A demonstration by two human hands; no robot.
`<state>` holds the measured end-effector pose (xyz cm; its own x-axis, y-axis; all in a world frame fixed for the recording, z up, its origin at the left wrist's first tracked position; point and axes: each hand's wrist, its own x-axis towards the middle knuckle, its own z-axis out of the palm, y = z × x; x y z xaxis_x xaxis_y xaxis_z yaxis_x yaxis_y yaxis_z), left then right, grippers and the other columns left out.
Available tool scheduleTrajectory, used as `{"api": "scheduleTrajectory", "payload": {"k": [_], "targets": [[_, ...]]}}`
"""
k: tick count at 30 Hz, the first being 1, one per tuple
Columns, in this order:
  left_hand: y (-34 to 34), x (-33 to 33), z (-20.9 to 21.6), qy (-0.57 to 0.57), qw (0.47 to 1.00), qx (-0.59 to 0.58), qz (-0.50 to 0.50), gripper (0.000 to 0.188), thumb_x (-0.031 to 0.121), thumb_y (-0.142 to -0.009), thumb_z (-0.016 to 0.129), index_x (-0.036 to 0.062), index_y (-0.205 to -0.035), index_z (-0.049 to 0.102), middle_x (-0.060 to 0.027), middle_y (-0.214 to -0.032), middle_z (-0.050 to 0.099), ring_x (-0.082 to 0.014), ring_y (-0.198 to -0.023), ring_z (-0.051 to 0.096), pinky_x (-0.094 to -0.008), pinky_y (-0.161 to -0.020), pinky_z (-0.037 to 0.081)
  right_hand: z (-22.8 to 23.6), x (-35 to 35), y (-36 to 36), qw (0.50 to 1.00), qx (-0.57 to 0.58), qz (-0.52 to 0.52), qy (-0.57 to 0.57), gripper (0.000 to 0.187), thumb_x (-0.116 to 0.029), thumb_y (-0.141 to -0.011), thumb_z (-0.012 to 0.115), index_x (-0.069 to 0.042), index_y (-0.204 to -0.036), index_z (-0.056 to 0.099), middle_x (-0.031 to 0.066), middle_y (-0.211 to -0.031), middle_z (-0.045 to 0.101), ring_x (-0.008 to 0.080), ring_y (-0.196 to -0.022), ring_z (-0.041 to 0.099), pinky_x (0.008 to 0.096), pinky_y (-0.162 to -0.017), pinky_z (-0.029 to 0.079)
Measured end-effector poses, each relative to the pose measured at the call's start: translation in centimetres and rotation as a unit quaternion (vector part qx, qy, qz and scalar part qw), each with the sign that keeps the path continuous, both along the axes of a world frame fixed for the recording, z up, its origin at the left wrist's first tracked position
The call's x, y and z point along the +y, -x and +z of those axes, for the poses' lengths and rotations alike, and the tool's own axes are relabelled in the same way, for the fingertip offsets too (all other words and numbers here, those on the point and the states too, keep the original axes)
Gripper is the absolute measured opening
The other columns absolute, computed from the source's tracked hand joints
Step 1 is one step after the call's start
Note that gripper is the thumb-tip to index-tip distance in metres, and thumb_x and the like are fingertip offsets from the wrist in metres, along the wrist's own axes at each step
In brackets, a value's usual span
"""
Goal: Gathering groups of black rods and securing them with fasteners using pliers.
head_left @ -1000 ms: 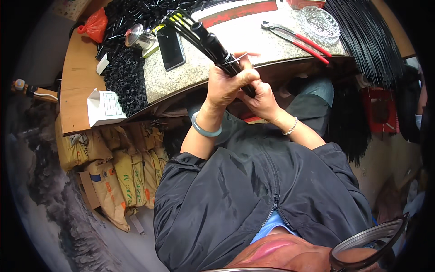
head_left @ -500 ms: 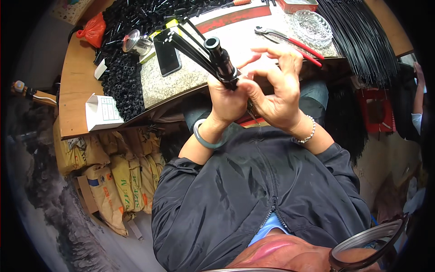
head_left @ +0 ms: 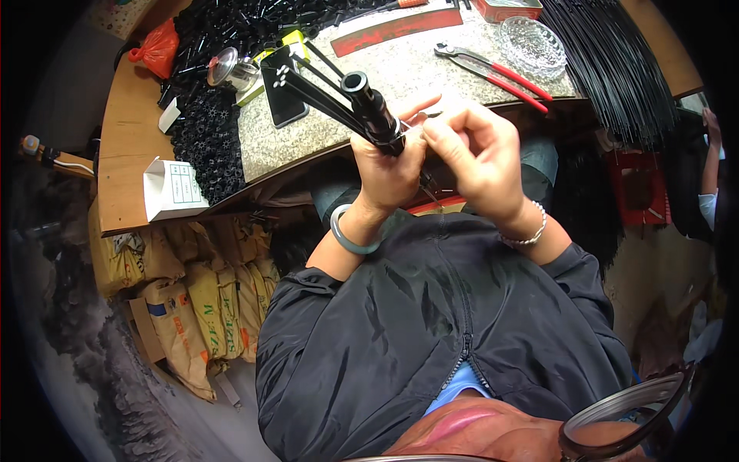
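My left hand [head_left: 385, 175] is closed round a black umbrella frame [head_left: 375, 112]. Its hollow tube end points up and away from me, and several thin ribs with white tips fan out to the left. Pinched between the thumb and forefinger of my right hand [head_left: 489, 158] is a thin wire [head_left: 413, 122], which runs to the collar of the frame just above my left hand. Part of the wire is hidden by the fingers. A thin rod hangs below the left hand, toward my lap.
Red-handled pliers [head_left: 500, 77] lie near a clear glass dish [head_left: 531, 48] on the stone-patterned work surface [head_left: 269, 150]. A phone [head_left: 283, 96], small black plastic parts [head_left: 202, 146] and a white box [head_left: 171, 191] are at left. Long black rods [head_left: 616, 69] overhang the right edge.
My right hand has turned and its fingers have curled in, drawing the wire up and right from the frame. The left hand and the umbrella frame have barely shifted.
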<state>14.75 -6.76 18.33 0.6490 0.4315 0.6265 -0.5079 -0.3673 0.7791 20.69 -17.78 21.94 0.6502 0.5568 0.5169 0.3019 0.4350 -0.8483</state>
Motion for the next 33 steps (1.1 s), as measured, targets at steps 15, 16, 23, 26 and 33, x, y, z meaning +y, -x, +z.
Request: {"api": "scheduleTrajectory", "payload": {"k": [15, 16, 23, 26, 33], "targets": [[-0.2, 1.0, 1.2, 0.17, 0.984, 0.03, -0.032, 0.029, 0.002, -0.09, 0.046, -0.0123, -0.115, 0.049, 0.0037, -0.05, 0.038, -0.0043, -0.037, 0.032, -0.0186, -0.036, 0.03, -9.1, -4.7, -12.9, 0.739, -0.427, -0.331, 0.403, 0.021, -0.025, -0.077, 0.065, -0.006, -0.084, 0.058, 0.0095, -0.089, 0.055, 0.0268, -0.085, 0.053, 0.0369, -0.074, 0.043], [0.0, 1.0, 1.5, 0.17, 0.984, 0.055, -0.028, 0.028, 0.002, -0.09, 0.047, -0.012, -0.113, 0.051, 0.0032, -0.05, 0.039, -0.0047, -0.037, 0.032, -0.0187, -0.036, 0.03, -9.2, -4.4, -13.0, 0.737, -0.435, -0.311, 0.414, 0.02, -0.024, -0.078, 0.064, -0.006, -0.085, 0.058, 0.0094, -0.088, 0.053, 0.0269, -0.084, 0.053, 0.0372, -0.074, 0.042], [-0.1, 1.8, 1.6, 0.183, 0.98, 0.083, -0.017, 0.026, 0.006, -0.09, 0.049, -0.0101, -0.11, 0.054, 0.0044, -0.05, 0.04, -0.0029, -0.038, 0.032, -0.0184, -0.036, 0.026, -6.8, -6.4, -11.0, 0.978, -0.023, -0.064, 0.199, 0.013, -0.004, -0.081, 0.061, 0.0, -0.091, 0.054, 0.001, -0.087, 0.044, 0.0049, -0.074, 0.043, 0.0172, -0.064, 0.034], [-0.1, 1.9, 1.3, 0.177, 0.98, 0.086, 0.003, 0.025, 0.004, -0.09, 0.05, -0.0096, -0.109, 0.055, 0.0033, -0.052, 0.043, -0.0023, -0.038, 0.033, -0.0182, -0.036, 0.027, -0.6, -7.2, -7.0, 0.928, -0.257, -0.081, 0.259, 0.024, -0.01, -0.07, 0.071, -0.005, -0.092, 0.064, 0.0077, -0.089, 0.052, 0.015, -0.077, 0.054, 0.0242, -0.068, 0.043], [-1.1, 1.9, 0.9, 0.199, 0.976, 0.082, 0.03, 0.019, -0.004, -0.085, 0.05, -0.0127, -0.1, 0.057, -0.0116, -0.077, 0.062, -0.002, -0.038, 0.039, -0.017, -0.034, 0.031, 3.6, -8.1, -4.2, 0.768, -0.52, -0.18, 0.329, 0.041, -0.019, -0.056, 0.077, -0.011, -0.095, 0.066, 0.0055, -0.087, 0.052, 0.0194, -0.074, 0.055, 0.0288, -0.059, 0.046]]}}
